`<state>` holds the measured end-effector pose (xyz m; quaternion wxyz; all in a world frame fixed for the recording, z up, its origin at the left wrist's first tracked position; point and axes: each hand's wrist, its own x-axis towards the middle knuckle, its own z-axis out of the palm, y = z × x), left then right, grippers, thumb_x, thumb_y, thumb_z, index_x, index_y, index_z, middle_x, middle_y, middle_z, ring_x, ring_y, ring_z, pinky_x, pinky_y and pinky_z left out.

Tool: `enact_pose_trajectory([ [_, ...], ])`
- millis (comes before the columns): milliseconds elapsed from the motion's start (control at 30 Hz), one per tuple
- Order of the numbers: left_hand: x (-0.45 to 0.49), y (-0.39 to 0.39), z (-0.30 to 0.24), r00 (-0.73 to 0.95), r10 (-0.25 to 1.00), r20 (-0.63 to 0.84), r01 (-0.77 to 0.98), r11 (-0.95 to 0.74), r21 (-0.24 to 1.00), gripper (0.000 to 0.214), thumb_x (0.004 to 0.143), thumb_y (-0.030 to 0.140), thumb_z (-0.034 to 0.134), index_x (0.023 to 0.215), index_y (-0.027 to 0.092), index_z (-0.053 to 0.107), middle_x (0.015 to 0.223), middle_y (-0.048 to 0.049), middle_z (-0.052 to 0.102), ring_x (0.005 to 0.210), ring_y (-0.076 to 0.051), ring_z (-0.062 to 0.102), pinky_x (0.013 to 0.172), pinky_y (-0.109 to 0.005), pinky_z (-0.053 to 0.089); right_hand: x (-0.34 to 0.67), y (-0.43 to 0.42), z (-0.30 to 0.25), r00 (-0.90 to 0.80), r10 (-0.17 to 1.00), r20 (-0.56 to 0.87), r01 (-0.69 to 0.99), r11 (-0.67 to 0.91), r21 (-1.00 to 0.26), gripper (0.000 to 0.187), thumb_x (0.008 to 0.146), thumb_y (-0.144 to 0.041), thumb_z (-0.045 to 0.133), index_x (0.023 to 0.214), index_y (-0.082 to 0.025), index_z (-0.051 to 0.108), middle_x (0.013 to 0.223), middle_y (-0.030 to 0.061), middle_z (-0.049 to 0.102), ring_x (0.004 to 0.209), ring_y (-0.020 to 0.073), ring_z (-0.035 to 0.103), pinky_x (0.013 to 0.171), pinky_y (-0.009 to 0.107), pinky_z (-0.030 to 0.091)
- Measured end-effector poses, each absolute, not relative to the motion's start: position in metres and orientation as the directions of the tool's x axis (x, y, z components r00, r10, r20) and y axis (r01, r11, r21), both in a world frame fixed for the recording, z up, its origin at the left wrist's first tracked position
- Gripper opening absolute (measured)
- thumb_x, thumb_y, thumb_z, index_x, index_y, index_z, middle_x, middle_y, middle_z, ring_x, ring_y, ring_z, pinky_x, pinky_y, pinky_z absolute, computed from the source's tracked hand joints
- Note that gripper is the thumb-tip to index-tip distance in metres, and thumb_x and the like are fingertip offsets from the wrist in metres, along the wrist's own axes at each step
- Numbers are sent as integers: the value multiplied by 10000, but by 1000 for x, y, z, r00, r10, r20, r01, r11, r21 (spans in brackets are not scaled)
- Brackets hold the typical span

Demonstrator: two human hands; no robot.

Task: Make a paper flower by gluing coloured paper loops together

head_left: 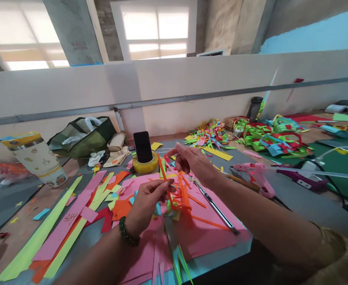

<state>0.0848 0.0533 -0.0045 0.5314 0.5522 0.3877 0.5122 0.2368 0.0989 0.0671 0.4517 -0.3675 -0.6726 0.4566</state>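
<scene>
My left hand, with a dark green bead bracelet on the wrist, pinches a narrow orange paper strip that stands up from its fingertips. Just right of the strip's upper end is my right hand, index finger stretched out, the other fingers bent. I see nothing held in it. Loose orange strips lie below it on pink sheets. Under my left hand is a bundle of paper strips with pointed green ends, partly hidden. A utility knife rests on the right of the sheets.
A phone leans in a yellow tape roll. To the right lie a pink glue gun and a purple one. A tumbler, a green bag and long paper strips are at left. Colourful scraps pile behind.
</scene>
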Motion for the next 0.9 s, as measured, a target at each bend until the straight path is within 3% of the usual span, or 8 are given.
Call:
enact_pose_trajectory([
  [100, 86, 51, -5, 154, 951, 268, 53, -279, 959, 235, 807, 337, 611, 809, 151, 753, 655, -27, 635, 581, -104, 468, 560, -219, 373, 243, 100, 67, -516, 854, -67, 70, -36, -997, 618, 862, -667, 352, 917, -147, 682, 427, -28, 505, 356, 60, 370, 375, 184, 248],
  [167, 87, 50, -6, 147, 929, 339, 142, -360, 922, 220, 819, 292, 579, 818, 155, 750, 675, -30, 645, 604, -118, 495, 579, -228, 386, 247, 100, 64, -599, 782, -172, 82, -154, -985, 661, 847, -689, 357, 832, -129, 706, 455, 6, 556, 382, 60, 441, 379, 172, 280],
  [333, 86, 48, -6, 183, 912, 367, 240, -404, 883, 257, 855, 295, 531, 826, 159, 747, 655, -26, 627, 613, -132, 510, 584, -238, 389, 260, 100, 55, -662, 733, -159, 119, -106, -987, 294, 677, -399, 758, 780, -124, 738, 618, 23, 680, 462, 43, 532, 428, 143, 360],
  [500, 84, 46, -2, 197, 927, 319, 219, -359, 907, 230, 841, 316, 579, 841, 156, 745, 650, -19, 608, 617, -125, 499, 592, -233, 389, 271, 100, 49, -689, 707, -160, 129, -97, -987, 208, 661, -253, 776, 836, -149, 735, 663, 8, 706, 490, 29, 540, 440, 120, 374],
  [567, 83, 46, -1, 270, 931, 245, 86, -276, 957, 228, 832, 346, 605, 844, 159, 736, 658, -12, 593, 610, -110, 478, 579, -220, 381, 273, 99, 49, -682, 715, -151, 123, -91, -988, 235, 648, -231, 784, 860, -149, 725, 655, 4, 706, 495, 30, 543, 448, 118, 386],
  [700, 77, 50, -1, 516, 857, -8, -195, 126, 973, 318, 863, 417, 569, 816, 137, 713, 691, -30, 606, 597, -88, 506, 559, -195, 390, 280, 96, 51, -654, 744, -137, 113, -83, -990, 294, 625, -238, 803, 886, -146, 705, 601, -13, 687, 468, 36, 536, 453, 133, 406],
  [767, 73, 51, -3, 607, 789, -97, -185, 259, 948, 274, 817, 385, 649, 793, 119, 711, 719, -50, 639, 603, -82, 546, 559, -178, 404, 284, 96, 51, -646, 750, -143, 127, -79, -989, 310, 618, -237, 809, 894, -145, 704, 591, -19, 679, 478, 40, 545, 464, 138, 418],
  [900, 70, 50, -3, 662, 730, -171, -130, 337, 933, 221, 682, 291, 792, 778, 112, 706, 734, -41, 660, 566, -60, 563, 557, -158, 434, 291, 94, 49, -660, 739, -133, 135, -57, -989, 314, 629, -239, 809, 912, -147, 710, 606, -19, 679, 514, 49, 569, 491, 146, 436],
])
